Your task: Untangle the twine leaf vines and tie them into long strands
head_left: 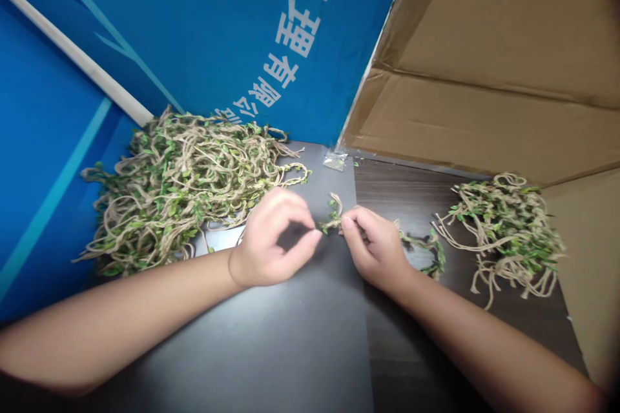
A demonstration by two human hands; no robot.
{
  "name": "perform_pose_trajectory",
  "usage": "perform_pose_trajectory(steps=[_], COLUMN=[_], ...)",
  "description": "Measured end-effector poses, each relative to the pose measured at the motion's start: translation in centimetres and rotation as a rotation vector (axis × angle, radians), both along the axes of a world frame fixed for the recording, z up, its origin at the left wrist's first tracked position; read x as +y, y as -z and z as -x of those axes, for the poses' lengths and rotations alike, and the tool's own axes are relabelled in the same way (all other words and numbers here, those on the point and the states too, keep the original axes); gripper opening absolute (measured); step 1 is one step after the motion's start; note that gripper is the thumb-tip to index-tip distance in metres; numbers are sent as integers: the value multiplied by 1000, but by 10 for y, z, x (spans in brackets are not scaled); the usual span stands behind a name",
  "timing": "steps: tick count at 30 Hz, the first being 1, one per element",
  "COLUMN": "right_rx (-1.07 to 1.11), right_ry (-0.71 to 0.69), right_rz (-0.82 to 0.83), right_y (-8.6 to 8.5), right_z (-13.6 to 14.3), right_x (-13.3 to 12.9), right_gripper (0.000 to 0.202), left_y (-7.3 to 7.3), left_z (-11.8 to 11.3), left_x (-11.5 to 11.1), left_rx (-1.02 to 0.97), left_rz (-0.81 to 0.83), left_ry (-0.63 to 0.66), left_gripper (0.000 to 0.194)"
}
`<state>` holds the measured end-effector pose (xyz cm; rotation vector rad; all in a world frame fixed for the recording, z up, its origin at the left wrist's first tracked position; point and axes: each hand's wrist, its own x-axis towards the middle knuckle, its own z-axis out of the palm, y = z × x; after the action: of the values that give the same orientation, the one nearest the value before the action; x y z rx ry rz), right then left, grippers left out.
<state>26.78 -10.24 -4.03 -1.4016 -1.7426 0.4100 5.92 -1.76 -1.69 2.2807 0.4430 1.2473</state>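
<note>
My right hand pinches a strand of jute twine with small green leaves between thumb and curled fingers. A short curl of this leafy twine sticks up beyond the fingertips, and more of it trails behind the hand onto the dark tabletop. My left hand is bent into a ring, slightly blurred, with thumb and fingertips pressed together at the strand's left end. Whatever lies between those tips is too small to make out. Left of it a big heap of leafy twine reaches close to the wrist.
A smaller pile of leafy twine lies at the right, beside cardboard. A small clear plastic packet rests at the back of the grey board. Blue panels with white lettering stand behind and left.
</note>
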Motion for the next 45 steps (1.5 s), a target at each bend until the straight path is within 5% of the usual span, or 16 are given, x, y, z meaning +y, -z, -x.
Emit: perform_pose_trajectory(steps=[4,14,25,45], right_rx=[12,-3,-37,-157], right_ry=[-30,-153,-102,-78], right_rz=[-40,-43,-165,-118], right_y=[-2,-3,-5,0], right_z=[0,-1,2,-1], right_x=[-1,-2,3,8], right_gripper=[14,13,16,6], left_y=[1,6,3,6], left_z=[-3,-4,-5,-7], left_x=[-4,0,0,3], left_rx=[234,298,259,337], left_rz=[28,112,129,159], left_ry=[251,128,58,61], left_gripper=[7,10,5,15])
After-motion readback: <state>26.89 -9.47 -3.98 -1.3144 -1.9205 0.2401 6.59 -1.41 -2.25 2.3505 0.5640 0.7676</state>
